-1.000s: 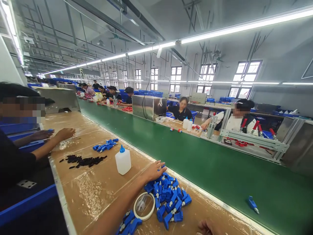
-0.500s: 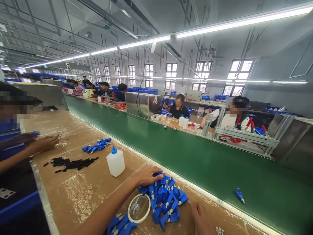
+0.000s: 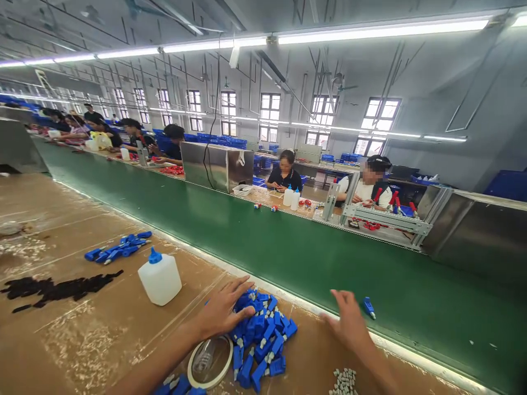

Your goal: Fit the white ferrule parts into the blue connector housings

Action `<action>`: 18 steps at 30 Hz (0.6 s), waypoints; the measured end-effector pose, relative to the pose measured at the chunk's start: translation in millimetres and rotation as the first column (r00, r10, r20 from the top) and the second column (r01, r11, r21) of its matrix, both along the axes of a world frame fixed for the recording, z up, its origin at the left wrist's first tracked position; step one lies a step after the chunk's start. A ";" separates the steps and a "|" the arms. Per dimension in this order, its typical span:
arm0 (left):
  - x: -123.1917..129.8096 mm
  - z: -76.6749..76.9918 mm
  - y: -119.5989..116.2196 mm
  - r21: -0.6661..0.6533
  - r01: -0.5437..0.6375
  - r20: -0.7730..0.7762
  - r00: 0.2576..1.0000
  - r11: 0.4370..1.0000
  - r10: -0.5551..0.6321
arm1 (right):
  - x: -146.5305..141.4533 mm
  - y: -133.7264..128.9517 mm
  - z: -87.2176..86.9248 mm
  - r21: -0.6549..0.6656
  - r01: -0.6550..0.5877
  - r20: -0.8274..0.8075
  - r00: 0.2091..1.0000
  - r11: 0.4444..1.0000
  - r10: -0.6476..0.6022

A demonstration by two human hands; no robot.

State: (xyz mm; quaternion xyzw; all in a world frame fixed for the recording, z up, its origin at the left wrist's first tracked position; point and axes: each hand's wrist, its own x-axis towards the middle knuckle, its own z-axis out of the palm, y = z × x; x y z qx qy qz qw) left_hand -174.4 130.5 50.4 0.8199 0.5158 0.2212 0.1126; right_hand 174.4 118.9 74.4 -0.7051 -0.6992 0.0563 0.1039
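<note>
My left hand (image 3: 226, 307) rests with spread fingers on the upper left of a heap of blue plastic parts (image 3: 263, 329) with pale grey ends. To the right of the heap, my right hand (image 3: 348, 321) is held over the belt-side edge of the table, thumb and fingers apart, holding nothing. Just beyond it, a single blue part (image 3: 369, 307) lies on the green conveyor belt (image 3: 247, 236). A roll of tape (image 3: 192, 368) lies flat below my left wrist, with clear plastic pieces inside its ring. Small grey pieces (image 3: 343, 381) sit below my right hand.
A white bottle with a blue cap (image 3: 160, 277) stands left of my hand. Further left are another blue pile (image 3: 119, 248) and a spread of black pieces (image 3: 61, 288). Across the belt, people sit working near a metal frame with red-handled clamps (image 3: 387, 216).
The view has swung right. My right hand has risen from beside the heap toward the belt edge, fingers apart. My left hand stays at the heap.
</note>
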 end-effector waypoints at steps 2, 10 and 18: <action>1.4 -4.8 -19.1 0.084 0.017 -0.005 1.000 0.996 -0.016 | 34.1 17.2 6.2 0.031 0.145 0.086 0.985 0.989 -0.147; 31.9 -25.3 -81.3 0.423 0.142 -0.047 0.990 0.895 -0.134 | 78.6 36.3 -8.2 -0.010 0.114 0.164 0.980 0.993 -0.111; 6.7 -32.2 -66.3 0.242 -0.081 0.149 0.988 0.967 0.045 | 81.9 -94.9 -6.2 -0.189 -0.152 0.011 0.988 0.970 0.157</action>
